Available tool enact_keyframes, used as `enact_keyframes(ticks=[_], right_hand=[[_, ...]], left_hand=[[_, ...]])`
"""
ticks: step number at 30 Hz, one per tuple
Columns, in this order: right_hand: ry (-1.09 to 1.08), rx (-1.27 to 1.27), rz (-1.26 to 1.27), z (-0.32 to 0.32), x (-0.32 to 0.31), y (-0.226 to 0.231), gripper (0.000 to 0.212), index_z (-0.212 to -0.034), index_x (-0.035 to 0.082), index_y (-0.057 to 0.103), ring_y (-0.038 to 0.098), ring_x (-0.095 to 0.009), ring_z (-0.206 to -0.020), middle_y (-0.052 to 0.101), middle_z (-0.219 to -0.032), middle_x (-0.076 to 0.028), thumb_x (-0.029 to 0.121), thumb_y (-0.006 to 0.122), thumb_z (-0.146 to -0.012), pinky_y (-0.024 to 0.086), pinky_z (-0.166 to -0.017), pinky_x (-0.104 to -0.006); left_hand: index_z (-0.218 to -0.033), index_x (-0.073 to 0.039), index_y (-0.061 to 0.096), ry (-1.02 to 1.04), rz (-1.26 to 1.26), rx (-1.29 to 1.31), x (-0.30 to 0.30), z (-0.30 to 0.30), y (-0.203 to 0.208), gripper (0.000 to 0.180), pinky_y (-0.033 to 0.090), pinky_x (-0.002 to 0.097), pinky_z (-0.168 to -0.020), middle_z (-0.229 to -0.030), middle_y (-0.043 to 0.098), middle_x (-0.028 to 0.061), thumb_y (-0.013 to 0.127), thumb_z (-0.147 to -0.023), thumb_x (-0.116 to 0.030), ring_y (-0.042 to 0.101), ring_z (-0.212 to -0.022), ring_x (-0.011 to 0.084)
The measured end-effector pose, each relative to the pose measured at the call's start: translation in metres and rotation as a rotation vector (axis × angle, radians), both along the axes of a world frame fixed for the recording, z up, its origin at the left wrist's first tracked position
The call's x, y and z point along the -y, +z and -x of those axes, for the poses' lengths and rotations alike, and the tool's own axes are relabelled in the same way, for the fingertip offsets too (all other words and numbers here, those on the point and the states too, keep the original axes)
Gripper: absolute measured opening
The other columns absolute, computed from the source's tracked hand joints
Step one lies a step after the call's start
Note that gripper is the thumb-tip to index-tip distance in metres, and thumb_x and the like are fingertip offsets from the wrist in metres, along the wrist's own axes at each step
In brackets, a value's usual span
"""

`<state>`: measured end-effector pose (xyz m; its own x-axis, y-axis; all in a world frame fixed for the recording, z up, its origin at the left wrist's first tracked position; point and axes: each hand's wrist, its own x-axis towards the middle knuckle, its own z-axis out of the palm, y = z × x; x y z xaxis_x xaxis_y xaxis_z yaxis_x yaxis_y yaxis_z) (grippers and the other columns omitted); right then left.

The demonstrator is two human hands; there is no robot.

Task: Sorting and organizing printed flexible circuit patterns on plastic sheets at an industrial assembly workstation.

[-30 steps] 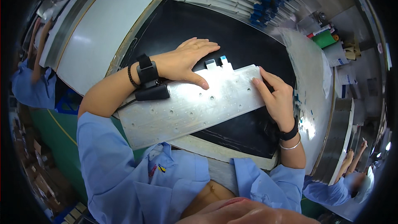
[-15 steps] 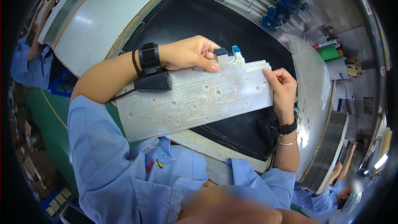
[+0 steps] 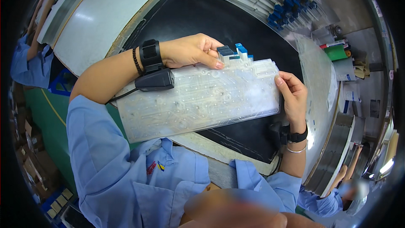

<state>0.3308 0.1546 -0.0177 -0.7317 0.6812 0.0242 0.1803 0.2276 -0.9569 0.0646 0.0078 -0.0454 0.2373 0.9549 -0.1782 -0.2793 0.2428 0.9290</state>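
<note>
A stack of clear, translucent keyboard membrane sheets [image 3: 198, 101] is held tilted in front of me, with dots and fine traces over its surface. Blue-ended connector tails [image 3: 241, 51] stick up from its far edge, fanned in steps. My left hand [image 3: 196, 52] pinches that edge beside the tails, thumb on top and fingers partly hidden. At the right end, my right hand [image 3: 293, 95] grips the edge near the far corner, thumb against the sheets and fingers curled. The sheets at that corner are also staggered. A black box with a cable [image 3: 155, 80] on my left wrist overlaps the stack.
Below the sheets lies a black work mat [image 3: 177, 21]. More membranes with blue tails [image 3: 291, 10] are piled at the far right, near a green roll [image 3: 335, 52]. A white table [image 3: 97, 25] stands left. Other people's arms [image 3: 38, 25] show at both sides.
My right hand has shifted slightly right and down. The sheets' tails and far right corner are more fanned out than before. My left hand keeps its pinch nearly in place.
</note>
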Motion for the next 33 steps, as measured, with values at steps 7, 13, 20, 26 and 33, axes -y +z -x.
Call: enact_keyframes(ticks=[7,13,20,26,33], right_hand=[[-0.026,0.128,-0.356,-0.003,0.012,0.013,0.025,-0.106,-0.001,0.065,0.061,-0.012,-0.077,0.067,-0.087,-0.008,0.013,0.066,-0.085,0.047,-0.071,-0.0224],[-0.055,0.105,-0.502,-0.002,0.013,0.012,0.024,-0.104,0.000,0.066,0.062,-0.014,-0.071,0.066,-0.082,-0.009,0.012,0.068,-0.082,0.048,-0.065,-0.0244],[-0.002,0.376,-0.875,-0.005,0.023,0.024,0.015,-0.092,-0.001,0.066,0.063,-0.021,-0.065,0.066,-0.079,-0.013,0.009,0.067,-0.081,0.048,-0.057,-0.0289],[0.054,0.547,-0.637,-0.008,0.023,0.036,0.021,-0.097,0.000,0.065,0.064,-0.025,-0.070,0.066,-0.089,-0.015,0.011,0.067,-0.080,0.049,-0.060,-0.0314],[0.011,0.379,-1.054,-0.001,0.034,0.019,0.030,-0.104,0.000,0.063,0.064,-0.027,-0.083,0.066,-0.095,-0.016,0.012,0.070,-0.078,0.051,-0.071,-0.0318]], left_hand=[[-0.113,0.006,0.058,0.023,0.024,-0.005,0.001,-0.001,0.003,0.033,0.046,0.0179,-0.073,-0.086,0.068,0.0053,0.066,-0.083,-0.006,0.059,-0.076,0.0043],[-0.112,0.005,0.057,-0.011,-0.020,-0.039,0.000,0.002,-0.002,0.033,0.046,0.0171,-0.066,-0.084,0.067,0.0040,0.066,-0.084,-0.009,0.058,-0.071,0.0030],[-0.105,0.005,0.062,0.031,0.004,-0.075,-0.001,0.000,-0.007,0.028,0.037,0.0167,-0.057,-0.064,0.049,-0.0093,0.068,-0.082,-0.010,0.044,-0.060,-0.0001],[-0.112,0.005,0.058,-0.017,-0.007,-0.088,-0.003,0.002,-0.010,0.032,0.046,0.0170,-0.068,-0.089,0.068,0.0066,0.066,-0.084,-0.009,0.060,-0.075,0.0040],[-0.112,0.005,0.058,0.001,0.021,-0.047,-0.002,0.003,-0.007,0.033,0.049,0.0180,-0.071,-0.093,0.069,0.0096,0.067,-0.082,-0.007,0.063,-0.079,0.0069]])
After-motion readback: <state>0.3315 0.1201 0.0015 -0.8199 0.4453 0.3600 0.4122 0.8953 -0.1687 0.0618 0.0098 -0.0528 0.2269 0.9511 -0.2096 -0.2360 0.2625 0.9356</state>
